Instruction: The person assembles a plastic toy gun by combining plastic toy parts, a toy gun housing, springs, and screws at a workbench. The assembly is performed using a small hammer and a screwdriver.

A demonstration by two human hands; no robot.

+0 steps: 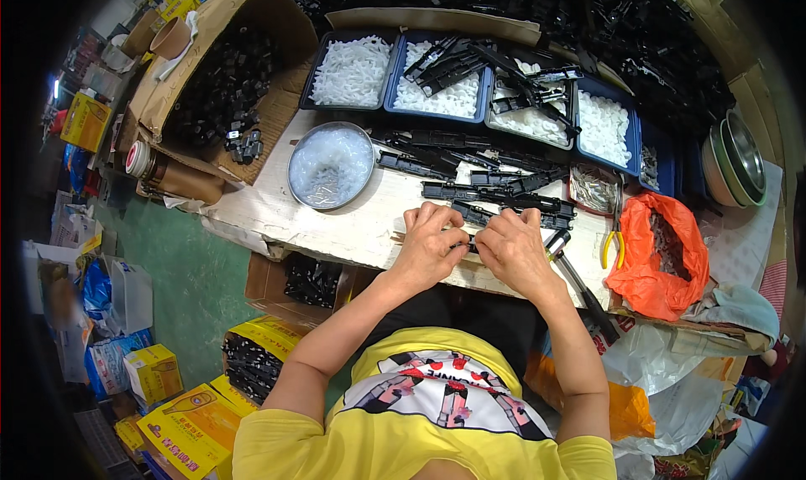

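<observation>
Two hands (pixel 428 243) (pixel 514 250), pale worktop (pixel 336 233), green floor (pixel 172 262)

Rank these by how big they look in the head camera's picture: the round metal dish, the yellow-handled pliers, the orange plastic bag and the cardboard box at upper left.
1. Cardboard box
2. Orange plastic bag
3. Round metal dish
4. Yellow-handled pliers
</observation>
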